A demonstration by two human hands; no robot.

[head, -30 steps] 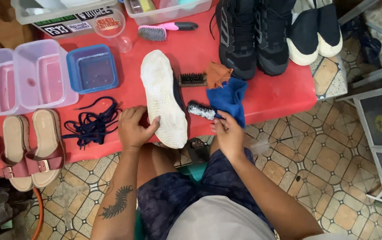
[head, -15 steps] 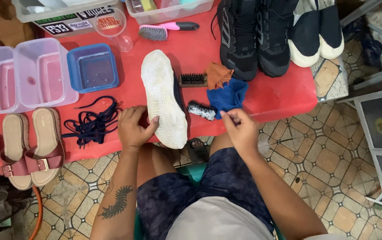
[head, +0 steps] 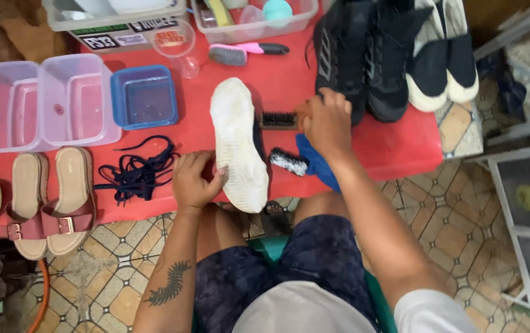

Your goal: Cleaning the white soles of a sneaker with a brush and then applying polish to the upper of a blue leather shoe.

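My left hand (head: 194,182) grips the side of a shoe (head: 237,142) that lies on the red table (head: 394,145) with its white sole up and its heel over the front edge. My right hand (head: 326,120) is stretched out over the table to the right of the shoe. Its fingers are curled over the brown end of a dark-bristle brush (head: 277,119). A blue cloth (head: 315,165) lies under my wrist. Just left of the cloth lies a small black-and-white brush (head: 288,161).
Dark blue laces (head: 135,172) and tan sandals (head: 52,200) lie at the front left. Behind them are two clear tubs (head: 43,102) and a blue tub (head: 144,95). Black sneakers (head: 363,55) and white-soled shoes (head: 447,55) stand at the back right. A pink-handled brush (head: 243,52) lies before the storage boxes.
My right hand left the small brush and blue cloth at the front edge and reached up to the dark-bristle brush. My left hand stayed on the shoe.
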